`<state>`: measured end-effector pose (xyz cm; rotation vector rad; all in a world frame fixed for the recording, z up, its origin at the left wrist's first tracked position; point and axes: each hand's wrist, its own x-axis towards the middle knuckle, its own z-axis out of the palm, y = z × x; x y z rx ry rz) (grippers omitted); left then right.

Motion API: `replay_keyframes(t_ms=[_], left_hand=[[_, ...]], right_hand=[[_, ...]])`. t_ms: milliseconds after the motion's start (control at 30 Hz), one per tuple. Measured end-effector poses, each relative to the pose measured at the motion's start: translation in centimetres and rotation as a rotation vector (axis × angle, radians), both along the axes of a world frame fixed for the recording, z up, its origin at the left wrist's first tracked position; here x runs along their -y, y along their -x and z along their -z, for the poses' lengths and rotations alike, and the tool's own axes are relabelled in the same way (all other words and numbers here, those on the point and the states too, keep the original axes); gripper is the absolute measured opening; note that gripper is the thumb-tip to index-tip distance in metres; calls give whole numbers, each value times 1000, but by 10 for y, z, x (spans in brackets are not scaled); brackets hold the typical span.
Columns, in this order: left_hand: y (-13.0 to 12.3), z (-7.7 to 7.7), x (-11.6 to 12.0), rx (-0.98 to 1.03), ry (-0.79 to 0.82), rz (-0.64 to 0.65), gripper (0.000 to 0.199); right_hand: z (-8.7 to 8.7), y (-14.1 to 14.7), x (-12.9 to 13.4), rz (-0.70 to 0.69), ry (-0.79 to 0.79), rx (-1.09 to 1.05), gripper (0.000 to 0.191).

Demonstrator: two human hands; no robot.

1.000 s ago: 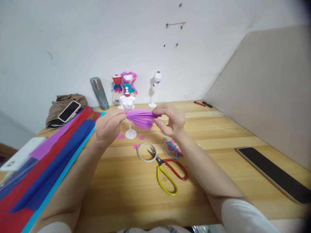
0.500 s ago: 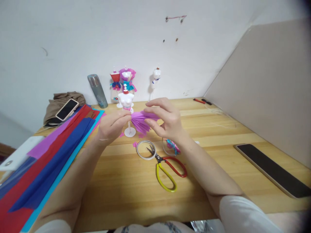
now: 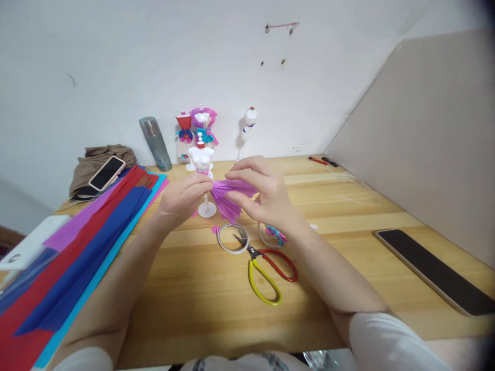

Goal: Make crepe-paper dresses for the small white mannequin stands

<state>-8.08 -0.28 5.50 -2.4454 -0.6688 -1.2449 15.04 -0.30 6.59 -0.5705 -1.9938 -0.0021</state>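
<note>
Between my hands a fan of pleated purple crepe paper [image 3: 228,198] spreads out. My left hand [image 3: 184,197] pinches its gathered end. My right hand [image 3: 265,191] has thumb and fingers on the fan's spread part, the paper between them. Just behind stands a small white mannequin [image 3: 201,157] with a red neck band and a pink strip at the waist; my left hand hides part of it. Below the paper lie a white ring [image 3: 219,241] and scissors [image 3: 253,252] with one red and one yellow handle, their blades open across the ring.
Coloured paper strips [image 3: 88,247] cover the left side, near a phone [image 3: 107,173] on brown cloth. A bottle [image 3: 155,144] and dressed mannequins [image 3: 204,123] stand at the wall. A dark-screened phone [image 3: 433,268] lies right. A ring with pink and blue paper [image 3: 275,234] sits by my right wrist.
My left hand and the gathered end have shifted slightly right. The purple fan hangs a little lower and looks more spread.
</note>
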Motion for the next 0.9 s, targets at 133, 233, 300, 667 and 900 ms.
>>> replay_keyframes(t_ms=[133, 233, 300, 667, 900], left_hand=[[-4, 1, 3, 23, 53, -88, 21], [-8, 1, 6, 69, 112, -136, 23], [-10, 2, 7, 109, 152, -116, 26], [-16, 8, 4, 329, 407, -42, 41], [-20, 0, 8, 621, 777, 91, 70]], right_hand=[[5, 8, 4, 53, -34, 78, 17], [9, 13, 5, 101, -35, 106, 23], [11, 15, 6, 146, -32, 122, 27], [17, 21, 7, 232, -41, 136, 16], [19, 20, 2, 291, -25, 63, 16]])
